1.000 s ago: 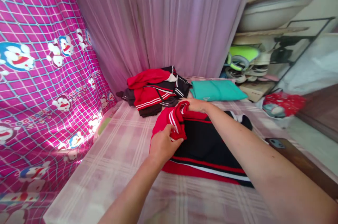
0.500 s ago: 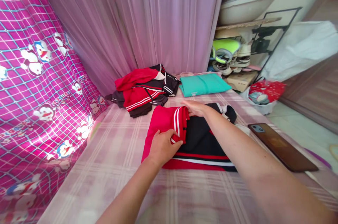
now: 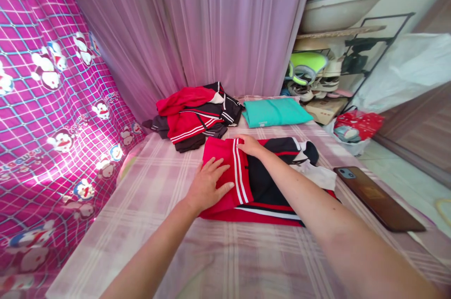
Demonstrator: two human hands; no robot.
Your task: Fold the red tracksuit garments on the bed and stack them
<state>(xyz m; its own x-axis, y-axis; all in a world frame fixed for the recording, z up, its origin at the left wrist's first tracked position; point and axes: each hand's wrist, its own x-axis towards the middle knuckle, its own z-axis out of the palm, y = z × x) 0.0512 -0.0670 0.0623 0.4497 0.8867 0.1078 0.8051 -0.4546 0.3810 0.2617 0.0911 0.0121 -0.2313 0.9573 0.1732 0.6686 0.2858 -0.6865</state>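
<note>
Presently, left hand (image 3: 207, 185) open, flat on 1 folded red-and-black cloth garment (image 3: 261, 183); right hand (image 3: 249, 145) at far edge, can't tell if gripping; 1 brown rectangular phone (image 3: 378, 200) near.

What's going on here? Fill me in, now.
A person is handling a red-and-black garment, probably a jacket, on a plaid sheet. The left hand rests open on its red part; the right hand touches the far end of the white-striped band. Beyond lie a heap of red and dark clothes and a folded turquoise bundle; a smartphone lies to the right.
</note>
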